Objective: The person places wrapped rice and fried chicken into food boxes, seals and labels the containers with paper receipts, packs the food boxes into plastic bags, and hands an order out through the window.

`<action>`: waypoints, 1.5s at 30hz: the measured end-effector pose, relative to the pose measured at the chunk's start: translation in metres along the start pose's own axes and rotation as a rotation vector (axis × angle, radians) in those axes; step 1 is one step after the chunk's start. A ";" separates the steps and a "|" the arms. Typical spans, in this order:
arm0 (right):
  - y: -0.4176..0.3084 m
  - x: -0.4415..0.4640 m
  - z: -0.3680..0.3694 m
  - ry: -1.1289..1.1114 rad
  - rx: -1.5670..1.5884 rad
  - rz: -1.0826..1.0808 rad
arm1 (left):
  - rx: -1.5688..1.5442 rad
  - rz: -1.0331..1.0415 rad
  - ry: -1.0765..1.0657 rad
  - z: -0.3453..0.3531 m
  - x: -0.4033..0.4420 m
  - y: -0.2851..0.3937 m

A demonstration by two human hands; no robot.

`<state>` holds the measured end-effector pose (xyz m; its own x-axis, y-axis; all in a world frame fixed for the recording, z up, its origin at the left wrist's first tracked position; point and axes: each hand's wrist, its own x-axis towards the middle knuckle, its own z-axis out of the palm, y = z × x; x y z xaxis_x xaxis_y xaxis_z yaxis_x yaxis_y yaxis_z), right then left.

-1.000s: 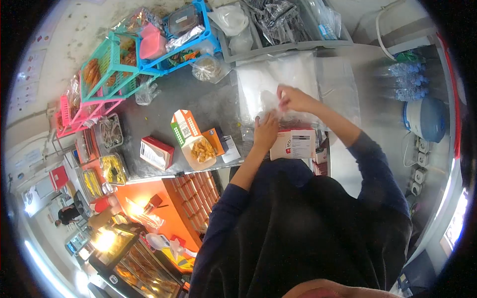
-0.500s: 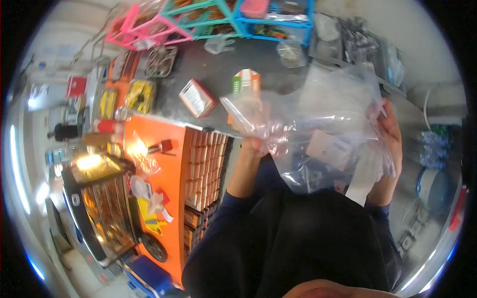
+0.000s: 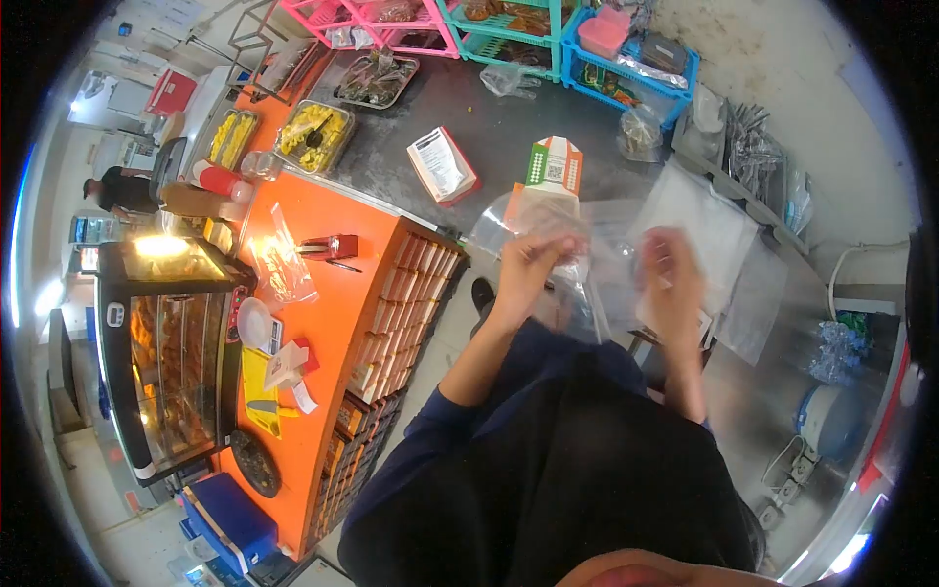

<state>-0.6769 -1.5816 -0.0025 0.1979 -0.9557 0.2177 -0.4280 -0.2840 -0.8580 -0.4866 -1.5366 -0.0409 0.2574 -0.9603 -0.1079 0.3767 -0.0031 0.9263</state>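
A clear plastic bag [image 3: 579, 305] hangs in front of my body, creased and see-through. My left hand [image 3: 533, 274] pinches it near its upper part, with thumb and fingers pressed together. To the right, my right hand [image 3: 673, 284] is raised with curled fingers, smeared by motion; whether it grips the film beside it I cannot tell. Just beyond my left hand stands a green, orange and white carton [image 3: 555, 164], its lower part seen through the plastic. A red-and-white box [image 3: 442, 166] lies farther left on the dark counter. White sheets or bags [image 3: 699, 220] lie behind my right hand.
An orange counter [image 3: 337, 293] on the left bears a stapler-like tool [image 3: 330, 247] and a glass food warmer [image 3: 176, 362]. Food trays [image 3: 315, 137] sit at the back left. Coloured baskets [image 3: 509, 44] line the back. A person [image 3: 125, 191] stands far left.
The bag was spread wide between both hands; now it is gathered near my left hand. My right hand has moved left and inward. The camera view has shifted.
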 end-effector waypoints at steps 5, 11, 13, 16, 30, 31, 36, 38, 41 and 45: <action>-0.001 -0.017 0.095 -0.362 0.249 0.137 | -0.245 -0.315 -0.200 -0.033 0.003 0.006; 0.004 -0.006 0.124 -0.058 0.007 -0.062 | 0.392 0.028 -0.004 -0.144 0.041 0.022; -0.015 0.007 0.134 0.122 -0.144 -0.091 | 0.573 0.252 0.255 -0.202 0.065 0.030; -0.051 0.035 0.173 0.427 -0.191 -0.275 | 0.826 0.258 0.153 -0.231 0.069 0.089; -0.147 0.061 0.346 -0.146 -0.361 -0.180 | 1.163 0.900 0.176 -0.320 0.096 0.123; -0.145 0.066 0.343 -0.147 -0.366 -0.172 | 1.256 0.940 0.197 -0.319 0.094 0.125; -0.095 0.064 0.326 -0.006 -0.372 -0.245 | 1.146 0.390 0.185 -0.416 0.091 0.110; -0.074 0.036 0.328 -0.139 0.286 0.295 | 0.603 -0.078 -0.041 -0.441 0.046 0.082; -0.065 -0.002 0.318 -0.366 1.031 0.995 | -0.147 -0.536 -0.055 -0.461 -0.004 0.057; -0.067 0.009 0.306 -0.638 1.090 1.121 | -0.327 -0.548 0.072 -0.516 -0.001 0.021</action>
<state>-0.3759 -1.5480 -0.0852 0.6566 -0.3768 -0.6534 0.1153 0.9063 -0.4067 -0.0197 -1.3912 -0.2077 0.0051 -0.8222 -0.5692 0.7193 -0.3924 0.5733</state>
